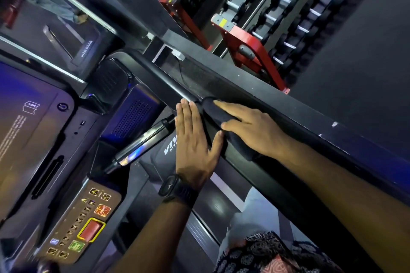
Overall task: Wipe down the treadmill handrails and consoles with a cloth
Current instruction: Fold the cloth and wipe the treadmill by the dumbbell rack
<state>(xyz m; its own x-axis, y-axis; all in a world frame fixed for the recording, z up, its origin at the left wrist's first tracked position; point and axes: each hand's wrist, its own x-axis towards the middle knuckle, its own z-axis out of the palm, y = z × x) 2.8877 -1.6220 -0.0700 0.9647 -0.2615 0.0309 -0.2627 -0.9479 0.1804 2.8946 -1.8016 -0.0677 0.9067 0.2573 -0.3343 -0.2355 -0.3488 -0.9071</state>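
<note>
Treadmill: fills the lower left, its dark deck running under both arms
Handrail: black round bar, slanting from beside the console down toward the lower right
Console: at the far left, screen lit blue with small white text
Rack: rows of dumbbells at the top right, beyond the handrail, with a red frame just below it
Panel: under the screen, lit yellow and green keys around a red button edged in yellow
Grip bar: short shiny bar between the console and the left hand
Right hand: laid over the handrail on top of the cloth; forefinger along the far side, thumb on the near side, the two clasping the cloth to the bar; other fingers hidden
Left hand: flat, fingers straight and together, holding nothing, lying against the near side of the handrail just beside the cloth
Cloth: dark, wrapped on the handrail under the right hand, one end showing past the fingertips
Watch: black, on the left wrist
</note>
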